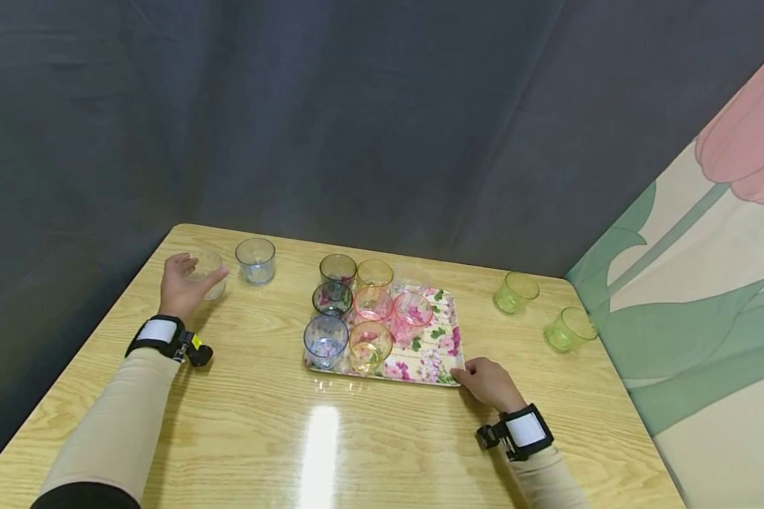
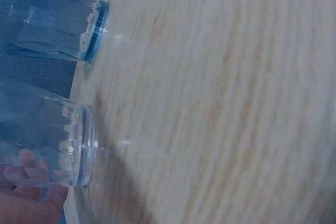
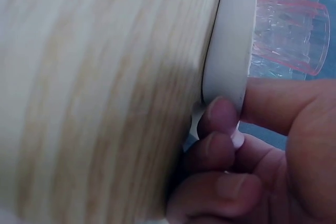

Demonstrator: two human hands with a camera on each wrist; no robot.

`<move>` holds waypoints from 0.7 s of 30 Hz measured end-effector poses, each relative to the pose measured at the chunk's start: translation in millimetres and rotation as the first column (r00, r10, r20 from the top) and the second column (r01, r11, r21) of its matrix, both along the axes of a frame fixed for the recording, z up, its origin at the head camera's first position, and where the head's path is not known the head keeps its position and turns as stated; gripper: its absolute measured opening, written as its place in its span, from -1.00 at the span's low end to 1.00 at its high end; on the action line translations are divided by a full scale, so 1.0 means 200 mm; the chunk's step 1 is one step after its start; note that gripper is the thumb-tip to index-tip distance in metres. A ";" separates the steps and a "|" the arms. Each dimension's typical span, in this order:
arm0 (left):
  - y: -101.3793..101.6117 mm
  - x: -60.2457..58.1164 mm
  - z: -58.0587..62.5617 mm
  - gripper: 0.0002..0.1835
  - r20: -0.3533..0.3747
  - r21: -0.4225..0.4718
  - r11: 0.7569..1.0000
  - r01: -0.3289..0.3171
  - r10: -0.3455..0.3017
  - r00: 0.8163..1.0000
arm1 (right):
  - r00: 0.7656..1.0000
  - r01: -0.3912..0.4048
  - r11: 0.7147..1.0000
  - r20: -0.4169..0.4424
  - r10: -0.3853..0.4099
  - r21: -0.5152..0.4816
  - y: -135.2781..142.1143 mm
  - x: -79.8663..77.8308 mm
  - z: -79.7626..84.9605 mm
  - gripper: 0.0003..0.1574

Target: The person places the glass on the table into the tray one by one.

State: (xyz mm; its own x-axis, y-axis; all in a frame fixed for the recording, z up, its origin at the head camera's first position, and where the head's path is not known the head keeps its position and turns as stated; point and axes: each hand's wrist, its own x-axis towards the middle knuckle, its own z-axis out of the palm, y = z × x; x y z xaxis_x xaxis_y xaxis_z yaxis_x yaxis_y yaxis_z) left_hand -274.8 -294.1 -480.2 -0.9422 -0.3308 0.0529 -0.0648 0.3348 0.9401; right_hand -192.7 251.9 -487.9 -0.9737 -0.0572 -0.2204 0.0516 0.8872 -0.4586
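Observation:
At the table's left side, my left hand (image 1: 181,288) curls its thumb and fingers round a clear glass (image 1: 213,284). The left wrist view shows this clear glass (image 2: 79,145) close to the tabletop, with fingers visible through its wall. Just right of it stands a pale blue glass (image 1: 255,263). My right hand (image 1: 487,383) pinches the near right corner of a flowered tray (image 1: 442,339). In the right wrist view its thumb lies over the white tray rim (image 3: 228,51), with fingertips underneath. Several glasses crowd the tray's left part, among them a blue glass (image 1: 326,346).
Also on the tray are a yellow glass (image 1: 371,350), a pink glass (image 1: 411,318) and a dark grey glass (image 1: 332,302). Two green glasses stand at the right, one (image 1: 514,295) behind the other (image 1: 566,332). A dark curtain (image 1: 382,127) hangs behind the table.

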 end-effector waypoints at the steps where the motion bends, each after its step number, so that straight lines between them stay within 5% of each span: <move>1: 0.00 0.00 0.00 0.04 0.001 -0.004 1.000 0.001 -0.001 1.000 | 1.000 0.002 1.000 0.001 -0.002 0.000 0.00 0.00 0.00 -0.41; 15: 0.01 0.03 0.01 0.01 0.017 -0.059 0.998 0.015 -0.014 1.000 | 1.000 -0.008 1.000 0.003 0.008 -0.007 -0.01 0.01 0.02 -0.41; 21: 0.02 0.05 0.01 0.00 0.026 -0.019 0.999 -0.036 0.037 0.999 | 1.000 -0.018 1.000 -0.002 0.018 -0.009 0.00 0.00 0.02 -0.41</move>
State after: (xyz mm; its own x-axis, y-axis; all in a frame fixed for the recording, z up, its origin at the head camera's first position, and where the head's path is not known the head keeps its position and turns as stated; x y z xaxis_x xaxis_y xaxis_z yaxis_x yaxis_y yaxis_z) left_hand -265.1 -289.7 -478.7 -0.9308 -0.3640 0.0342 -0.1023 0.3490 0.9315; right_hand -191.8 251.6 -484.5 -0.9730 -0.0771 -0.2175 0.0343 0.8838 -0.4666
